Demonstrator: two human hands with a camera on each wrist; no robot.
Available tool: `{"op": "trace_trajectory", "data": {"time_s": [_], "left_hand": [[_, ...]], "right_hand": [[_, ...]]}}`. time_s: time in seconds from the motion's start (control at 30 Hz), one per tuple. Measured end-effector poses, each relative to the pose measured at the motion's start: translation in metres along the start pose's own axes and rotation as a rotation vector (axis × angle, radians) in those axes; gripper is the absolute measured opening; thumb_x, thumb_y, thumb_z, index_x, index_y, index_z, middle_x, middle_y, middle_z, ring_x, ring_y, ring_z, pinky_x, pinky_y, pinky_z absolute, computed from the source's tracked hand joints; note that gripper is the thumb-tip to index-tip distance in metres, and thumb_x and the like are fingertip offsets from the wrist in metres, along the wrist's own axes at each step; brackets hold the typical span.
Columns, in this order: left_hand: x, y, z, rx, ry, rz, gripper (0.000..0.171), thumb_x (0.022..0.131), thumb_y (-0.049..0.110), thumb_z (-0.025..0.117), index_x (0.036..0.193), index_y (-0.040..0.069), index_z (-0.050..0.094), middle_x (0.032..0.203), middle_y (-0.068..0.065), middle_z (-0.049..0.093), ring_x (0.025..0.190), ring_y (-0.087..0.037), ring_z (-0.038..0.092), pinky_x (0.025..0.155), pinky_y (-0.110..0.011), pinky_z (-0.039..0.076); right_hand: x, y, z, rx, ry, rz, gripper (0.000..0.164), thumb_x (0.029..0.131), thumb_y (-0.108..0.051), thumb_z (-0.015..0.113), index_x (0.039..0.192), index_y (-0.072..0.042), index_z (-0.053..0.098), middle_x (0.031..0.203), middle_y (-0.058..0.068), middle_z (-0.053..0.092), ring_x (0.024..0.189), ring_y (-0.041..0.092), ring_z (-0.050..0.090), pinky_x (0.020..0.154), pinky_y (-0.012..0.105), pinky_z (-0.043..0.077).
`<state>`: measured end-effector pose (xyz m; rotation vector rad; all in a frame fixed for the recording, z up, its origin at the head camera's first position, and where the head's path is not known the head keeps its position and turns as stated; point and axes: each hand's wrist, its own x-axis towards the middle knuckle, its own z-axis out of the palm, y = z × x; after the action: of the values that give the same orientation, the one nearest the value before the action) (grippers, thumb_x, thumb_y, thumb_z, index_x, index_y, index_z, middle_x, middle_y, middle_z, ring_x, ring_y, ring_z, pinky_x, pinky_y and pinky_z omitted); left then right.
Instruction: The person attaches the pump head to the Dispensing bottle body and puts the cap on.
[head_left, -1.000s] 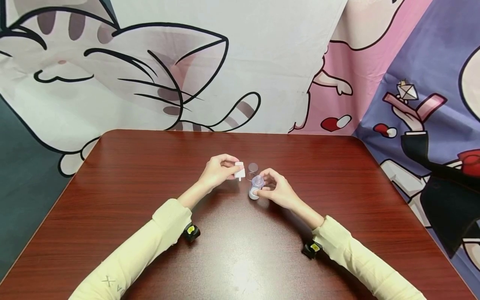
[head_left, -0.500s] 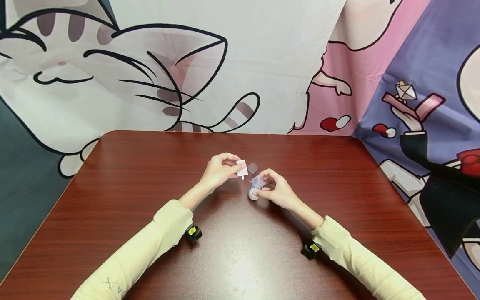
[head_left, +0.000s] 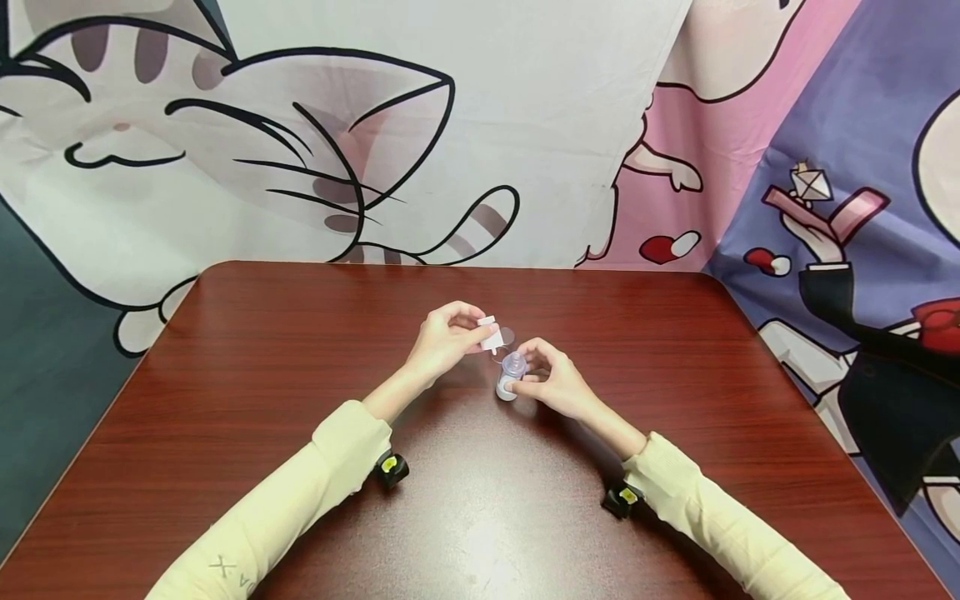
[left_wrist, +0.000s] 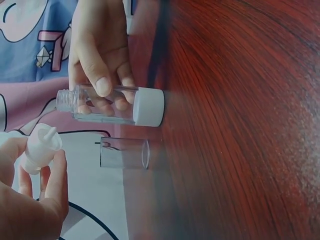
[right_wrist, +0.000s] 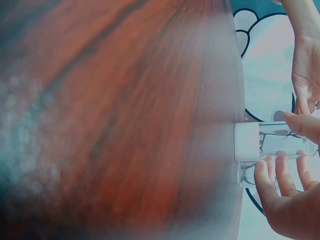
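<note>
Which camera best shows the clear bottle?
The left wrist view: it shows the clear bottle side-on, threaded neck to white base, partly covered by the right hand. The head view shows it small, from above; the right wrist view shows base and body, neck partly hidden.

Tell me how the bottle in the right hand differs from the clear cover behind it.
The bottle has a white base and threaded neck; the clear cover shows neither. The right hand holds the bottle; no hand touches the clear cover. The bottle looks taller than the clear cover. Both are upright cylinders.
</note>
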<state>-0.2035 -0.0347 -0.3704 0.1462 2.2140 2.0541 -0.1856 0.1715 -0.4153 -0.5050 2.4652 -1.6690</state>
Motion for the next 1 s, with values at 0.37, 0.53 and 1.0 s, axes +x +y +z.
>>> {"op": "trace_trajectory", "data": {"time_s": [0.37,0.53,1.0], "left_hand": [[-0.001,0.001,0.007,-0.027,-0.008,0.033,0.026,0.084,0.01,0.073,0.105,0.0,0.061,0.096,-0.01,0.063,0.078,-0.01,0.063,0.074,-0.031,0.061],[-0.002,0.004,0.01,-0.023,-0.006,0.039,0.025,0.084,0.01,0.073,0.104,0.001,0.061,0.096,-0.008,0.063,0.077,-0.01,0.063,0.074,-0.031,0.061],[-0.004,0.005,0.016,-0.033,0.001,0.064,0.024,0.084,0.011,0.073,0.101,0.002,0.06,0.096,-0.007,0.063,0.072,-0.009,0.063,0.077,-0.039,0.061]], "right_hand": [[0.0,-0.001,0.0,0.004,-0.01,0.01,0.04,0.074,-0.001,0.079,0.106,0.0,0.055,0.105,0.016,0.062,0.091,0.016,0.06,0.088,0.038,0.058],[0.0,-0.001,0.0,0.024,-0.017,0.015,0.04,0.074,0.0,0.078,0.106,0.001,0.055,0.105,0.016,0.063,0.09,0.014,0.062,0.088,0.036,0.058],[0.0,-0.001,-0.001,0.027,-0.012,0.014,0.04,0.074,-0.001,0.078,0.107,0.0,0.055,0.105,0.016,0.063,0.09,0.014,0.061,0.088,0.034,0.058]]}}
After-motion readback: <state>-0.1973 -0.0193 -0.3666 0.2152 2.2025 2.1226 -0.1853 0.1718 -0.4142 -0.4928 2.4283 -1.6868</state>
